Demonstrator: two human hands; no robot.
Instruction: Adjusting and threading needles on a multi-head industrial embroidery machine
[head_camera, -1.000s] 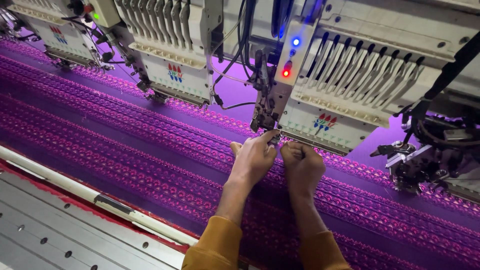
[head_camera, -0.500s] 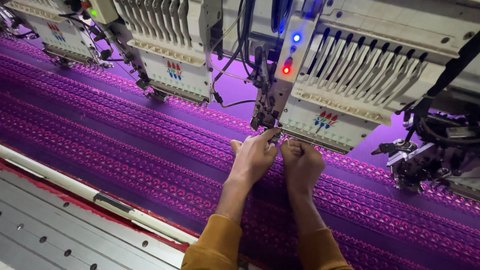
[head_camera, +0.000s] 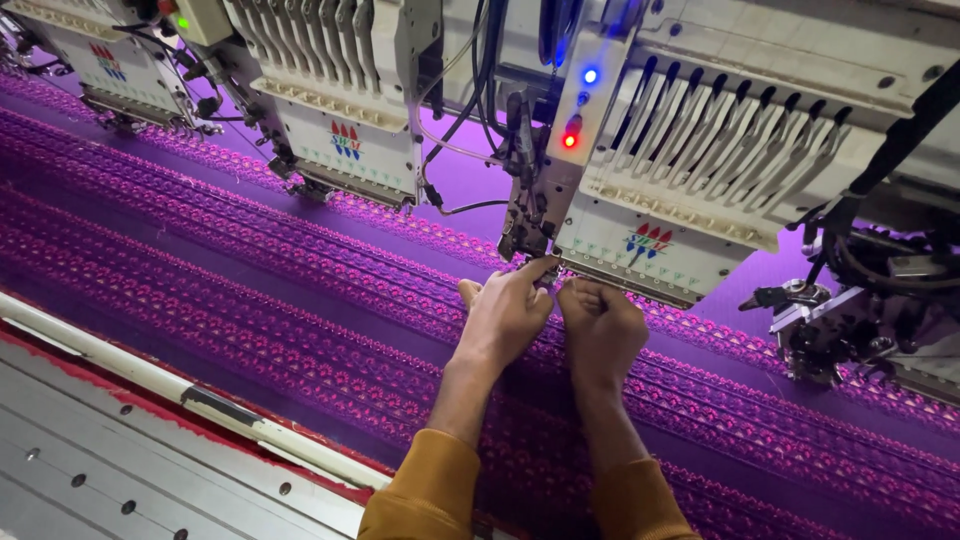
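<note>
Both my hands rest on the purple embroidered fabric (head_camera: 250, 280), right under the needle area (head_camera: 525, 240) of a white embroidery machine head (head_camera: 640, 240). My left hand (head_camera: 505, 318) has its thumb and forefinger pinched together, reaching up to the foot of the needle bar. Curled into a loose fist, my right hand (head_camera: 602, 330) has its knuckles touching the left hand. Anything fine between the fingers is too small to see. Mustard-yellow sleeves cover both wrists.
A red light (head_camera: 569, 141) and a blue light (head_camera: 590, 76) glow on the head's front. More white heads (head_camera: 345, 140) stand in a row to the left. A dark mechanism (head_camera: 850, 320) with cables hangs at the right. A white rail (head_camera: 150, 385) and a grey perforated metal table (head_camera: 90, 470) border the fabric.
</note>
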